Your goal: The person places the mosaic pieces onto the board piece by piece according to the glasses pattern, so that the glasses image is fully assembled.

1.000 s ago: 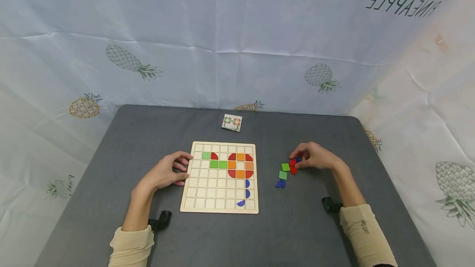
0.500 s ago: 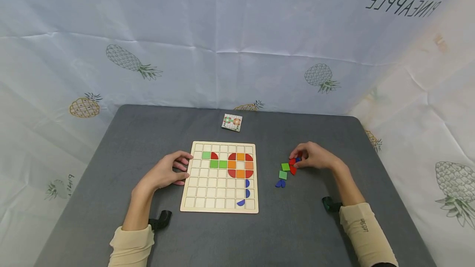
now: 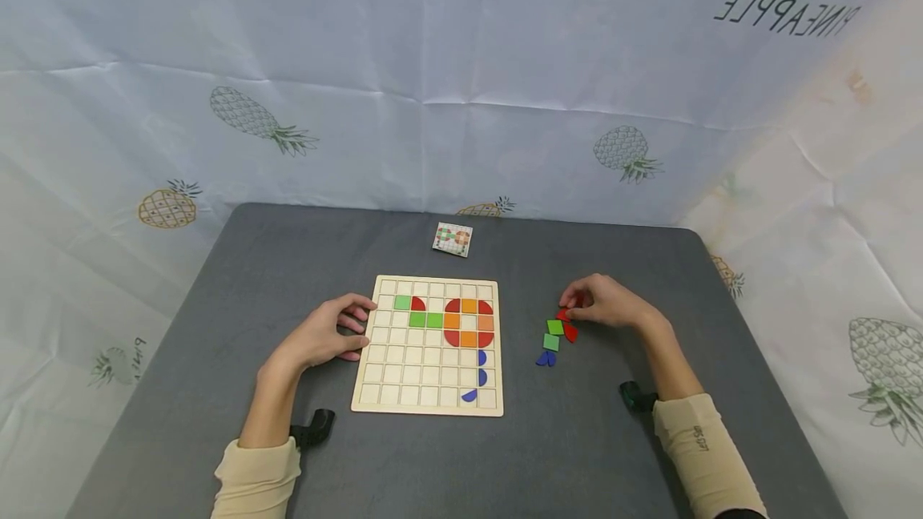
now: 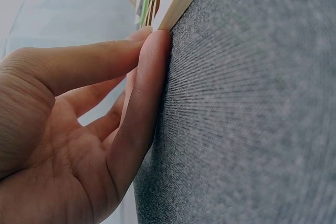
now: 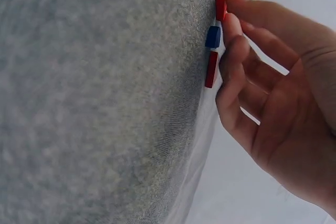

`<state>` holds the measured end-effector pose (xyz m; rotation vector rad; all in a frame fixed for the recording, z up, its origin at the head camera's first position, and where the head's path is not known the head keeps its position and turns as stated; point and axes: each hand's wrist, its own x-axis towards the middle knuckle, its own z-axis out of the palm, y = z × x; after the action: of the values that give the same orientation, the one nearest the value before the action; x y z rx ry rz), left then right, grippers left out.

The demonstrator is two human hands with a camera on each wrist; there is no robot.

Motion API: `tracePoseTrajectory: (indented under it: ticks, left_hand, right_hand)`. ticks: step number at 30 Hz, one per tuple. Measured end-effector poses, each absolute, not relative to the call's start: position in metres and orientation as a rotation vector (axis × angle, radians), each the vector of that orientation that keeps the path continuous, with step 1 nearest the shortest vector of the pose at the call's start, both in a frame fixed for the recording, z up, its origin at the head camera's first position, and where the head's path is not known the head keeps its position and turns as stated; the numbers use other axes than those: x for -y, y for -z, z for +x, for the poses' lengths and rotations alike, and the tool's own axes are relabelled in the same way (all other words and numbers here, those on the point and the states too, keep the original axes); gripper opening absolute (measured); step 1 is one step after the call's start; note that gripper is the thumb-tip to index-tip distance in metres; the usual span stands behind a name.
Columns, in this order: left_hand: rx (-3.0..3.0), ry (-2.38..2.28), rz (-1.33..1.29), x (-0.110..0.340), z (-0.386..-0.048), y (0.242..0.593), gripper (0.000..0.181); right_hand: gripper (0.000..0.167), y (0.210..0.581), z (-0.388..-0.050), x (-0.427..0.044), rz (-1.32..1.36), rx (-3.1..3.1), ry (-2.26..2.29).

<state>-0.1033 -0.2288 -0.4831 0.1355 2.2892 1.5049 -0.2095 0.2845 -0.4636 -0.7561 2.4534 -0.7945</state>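
Observation:
My left hand (image 3: 320, 333) holds the left edge of a pale wooden grid board (image 3: 392, 375). In the left wrist view, the thumb and a finger meet at the board's edge (image 4: 186, 1), close to the table. My right hand (image 3: 606, 301) is at a small group of loose tiles, pinching a red tile (image 5: 221, 8) between thumb and finger. That tile looks tilted in the right wrist view. A blue tile (image 5: 212, 38) and another red tile (image 5: 211, 70) lie beside these fingers. One more red tile (image 3: 570, 332) lies just below the hand.
Green square tiles (image 3: 551, 342) and blue tiles (image 3: 546, 359) lie right of the board. Red, orange, green and blue tiles sit on the board, including an orange one (image 3: 469, 339). A small pattern card (image 3: 453, 239) lies behind it on the grey table (image 3: 317, 247).
My right hand has shifted slightly left over the tiles. The blue tile earlier seen by its fingers is now hidden in the head view. My left hand stays at the board.

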Motion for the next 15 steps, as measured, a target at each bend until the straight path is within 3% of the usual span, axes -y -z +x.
tracePoseTrajectory:
  ticks: [6, 15]
  left_hand:
    - [-2.296, -1.5, 0.127, 0.2278, -0.1033, 0.4842, 0.054]
    - [-2.296, -1.497, 0.124, 0.2277, -0.1035, 0.4834, 0.053]
  right_hand:
    - [0.027, 0.4648, -0.2103, -0.2899, -0.739, -2.405, 0.784]
    - [0.024, 0.4668, -0.2099, -0.292, -0.762, -2.41, 0.801]
